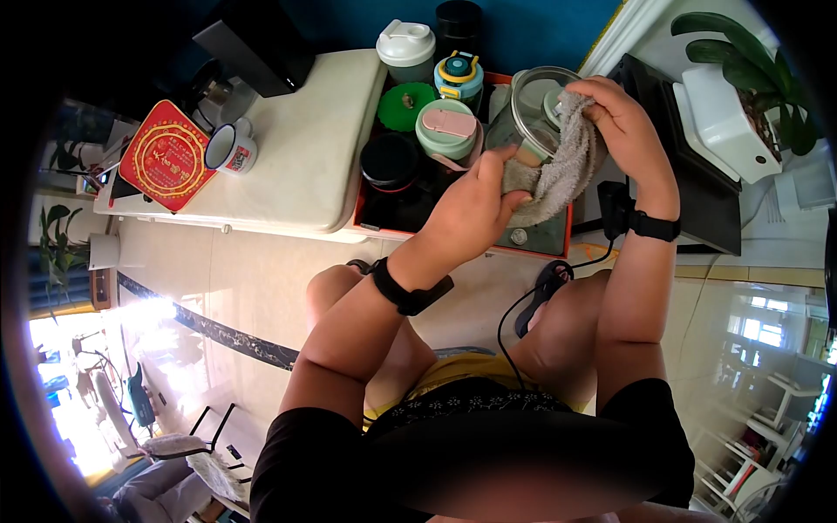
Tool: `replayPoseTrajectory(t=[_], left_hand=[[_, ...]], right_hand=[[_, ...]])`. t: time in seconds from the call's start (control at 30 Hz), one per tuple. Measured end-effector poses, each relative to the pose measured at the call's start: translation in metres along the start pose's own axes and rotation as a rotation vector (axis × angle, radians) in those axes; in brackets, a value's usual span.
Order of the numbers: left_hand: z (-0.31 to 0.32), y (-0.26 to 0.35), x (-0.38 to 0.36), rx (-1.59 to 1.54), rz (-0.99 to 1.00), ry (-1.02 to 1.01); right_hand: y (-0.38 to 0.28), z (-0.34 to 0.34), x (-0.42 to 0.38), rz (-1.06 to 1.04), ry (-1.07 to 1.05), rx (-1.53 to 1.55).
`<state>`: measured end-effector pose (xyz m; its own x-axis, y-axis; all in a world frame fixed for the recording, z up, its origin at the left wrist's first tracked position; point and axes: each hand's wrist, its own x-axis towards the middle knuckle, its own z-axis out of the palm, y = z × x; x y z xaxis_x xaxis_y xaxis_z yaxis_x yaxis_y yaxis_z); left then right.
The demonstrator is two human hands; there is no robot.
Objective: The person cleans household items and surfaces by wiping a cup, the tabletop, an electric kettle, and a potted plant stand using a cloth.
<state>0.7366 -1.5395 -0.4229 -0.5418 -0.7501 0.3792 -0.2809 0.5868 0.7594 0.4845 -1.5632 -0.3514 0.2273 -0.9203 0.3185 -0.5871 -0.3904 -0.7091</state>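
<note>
A grey towel [567, 166] hangs bunched between my two hands, over the right end of a red-edged tray [568, 228]. My left hand [466, 209] pinches its lower left end between thumb and fingers. At its top right, my right hand [632, 131] has its fingers closed on the cloth. Just behind the towel is a clear glass container with a round rim [518, 98], partly hidden by it. Left of it on the tray stand a green cup with a pink lid [449, 124], a black-lidded container [390, 160] and a green lid [406, 106].
A white-lidded cup [406, 44], a blue-and-yellow bottle [459, 77] and a black bottle [459, 22] stand at the back. On the white cabinet [305, 157] are an enamel mug [232, 150] and a red tin [167, 157]. A potted plant [732, 122] stands right.
</note>
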Motion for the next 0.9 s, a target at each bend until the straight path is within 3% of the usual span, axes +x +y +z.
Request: replayPoseTrajectory(t=[0.23, 0.33, 0.4, 0.57, 0.63, 0.7, 0.77, 0.9], left_hand=[[0.002, 0.0, 0.005, 0.004, 0.0, 0.0], [0.002, 0.001, 0.003, -0.006, -0.029, -0.019], [-0.001, 0.001, 0.004, -0.016, -0.059, -0.041], [-0.004, 0.0, 0.002, 0.003, -0.018, -0.041], [-0.004, 0.001, 0.002, -0.002, 0.004, -0.038], [-0.007, 0.004, 0.005, -0.011, -0.064, -0.074], [-0.007, 0.004, 0.006, -0.009, -0.052, -0.071], [-0.01, 0.007, 0.008, 0.032, -0.002, -0.046]], right_hand=[[0.006, 0.008, 0.003, -0.034, 0.093, 0.053], [-0.003, 0.009, -0.003, 0.043, 0.088, 0.047], [-0.015, 0.009, -0.01, -0.089, 0.243, -0.108], [-0.027, -0.028, -0.049, -0.282, 0.29, -0.14], [-0.036, -0.039, -0.066, -0.228, 0.178, -0.011], [-0.041, -0.039, -0.073, -0.211, 0.208, 0.015], [-0.044, -0.042, -0.079, -0.01, 0.191, -0.111], [-0.04, -0.043, -0.084, 0.072, 0.287, -0.113]])
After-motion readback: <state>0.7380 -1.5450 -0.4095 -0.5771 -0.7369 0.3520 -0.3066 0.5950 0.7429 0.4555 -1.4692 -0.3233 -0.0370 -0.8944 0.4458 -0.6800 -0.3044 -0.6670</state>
